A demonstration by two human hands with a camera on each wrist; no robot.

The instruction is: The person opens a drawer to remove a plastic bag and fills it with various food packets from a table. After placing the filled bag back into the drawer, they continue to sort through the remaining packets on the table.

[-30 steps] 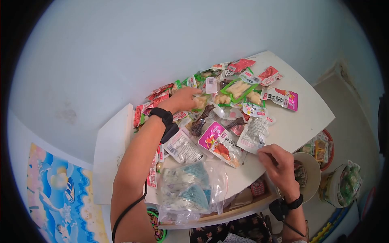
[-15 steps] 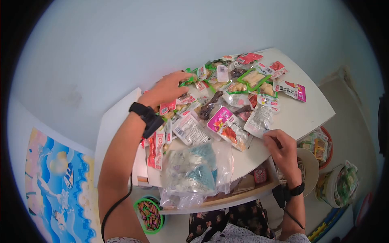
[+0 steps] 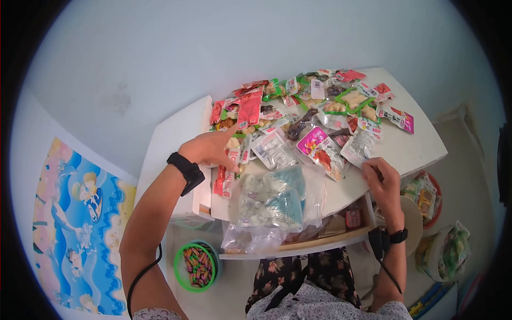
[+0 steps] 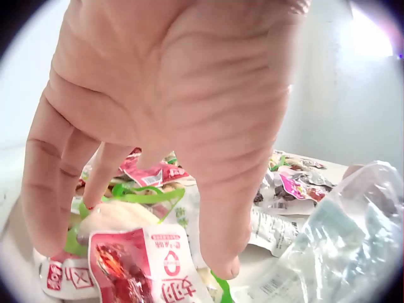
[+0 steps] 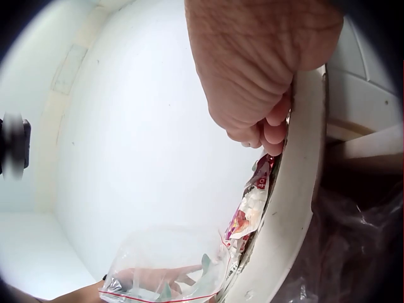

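My left hand is over the left end of a heap of snack packets, its thumb and fingers spread. In the left wrist view, a red-and-white packet lies below the gap between thumb and fingers of the hand; no packet is seen gripped. At the front edge of the white table, my right hand rests with fingers loosely curled beside the corner of a silver packet. The right wrist view shows that hand at the edge; whether it touches the packet is unclear.
A clear bag with teal-and-white packets hangs over the front edge above an open drawer. On the floor stand a green-rimmed basket, a red basket and a bucket. A wall runs behind the table.
My left hand has drawn back from the packets at the rear towards the heap's near left side, and its fingers have spread. The right hand stays beside the silver packet. The head view has shifted.
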